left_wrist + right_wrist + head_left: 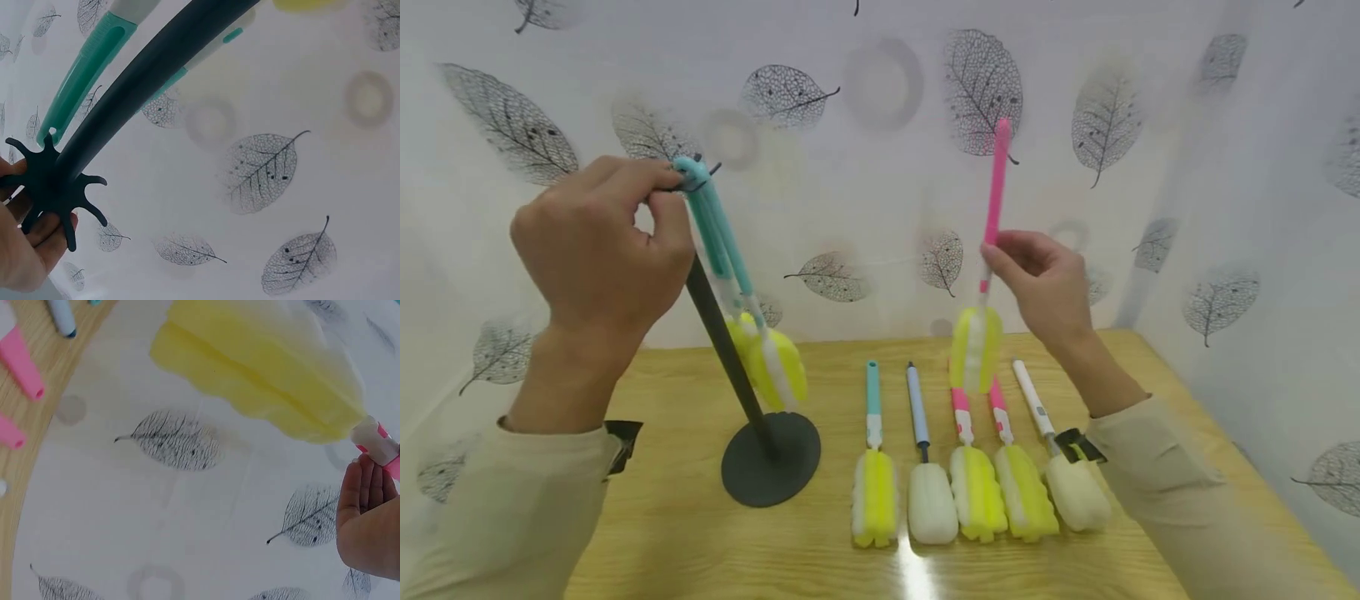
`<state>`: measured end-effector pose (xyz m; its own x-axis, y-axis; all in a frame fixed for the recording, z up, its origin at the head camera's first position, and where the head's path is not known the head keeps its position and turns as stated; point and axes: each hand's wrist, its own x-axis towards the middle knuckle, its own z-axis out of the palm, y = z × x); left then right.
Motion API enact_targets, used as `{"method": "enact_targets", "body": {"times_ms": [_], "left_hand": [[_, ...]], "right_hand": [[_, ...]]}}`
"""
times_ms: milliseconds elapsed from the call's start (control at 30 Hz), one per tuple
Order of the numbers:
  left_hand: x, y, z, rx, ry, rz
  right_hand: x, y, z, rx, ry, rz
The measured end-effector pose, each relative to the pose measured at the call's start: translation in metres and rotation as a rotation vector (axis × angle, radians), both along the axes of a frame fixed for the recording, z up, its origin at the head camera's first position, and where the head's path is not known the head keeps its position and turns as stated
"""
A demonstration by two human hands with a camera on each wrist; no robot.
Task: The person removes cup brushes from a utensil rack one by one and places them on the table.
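Observation:
My left hand (606, 242) grips the top of a black hook stand (724, 337), whose round base is on the table. In the left wrist view, its curved hooks (47, 187) spread out in front of my fingers. Two teal-handled sponge brushes (733, 242) hang from the hooks, with yellow and white heads. To the right, my right hand (1048, 279) pinches the lower handle of a pink sponge brush (997, 183). That brush is held upright in the air, handle end up, its yellow and white head (256, 369) pointing down.
On the wooden table (662, 517) lies a row of brushes: a teal one (874, 500), a blue-handled one (932, 504), two pink ones (977, 496) and a white one (1078, 496). A leaf-patterned curtain (865, 200) stands behind the table.

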<state>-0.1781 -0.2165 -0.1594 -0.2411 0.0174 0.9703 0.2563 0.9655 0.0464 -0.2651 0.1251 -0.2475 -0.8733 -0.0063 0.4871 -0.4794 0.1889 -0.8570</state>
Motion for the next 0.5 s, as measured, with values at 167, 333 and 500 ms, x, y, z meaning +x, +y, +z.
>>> {"method": "enact_targets", "body": {"times_ms": [167, 333, 500], "left_hand": [[0.002, -0.007, 0.004, 0.032, -0.056, -0.082], [0.004, -0.011, 0.006, 0.057, -0.116, -0.161], [0.003, -0.013, 0.007, 0.055, -0.145, -0.207]], "right_hand": [[-0.004, 0.053, -0.012, 0.18, -0.021, -0.176], [-0.009, 0.105, -0.03, 0.381, -0.129, -0.279], [-0.009, 0.146, -0.052, 0.56, -0.318, -0.274]]}}
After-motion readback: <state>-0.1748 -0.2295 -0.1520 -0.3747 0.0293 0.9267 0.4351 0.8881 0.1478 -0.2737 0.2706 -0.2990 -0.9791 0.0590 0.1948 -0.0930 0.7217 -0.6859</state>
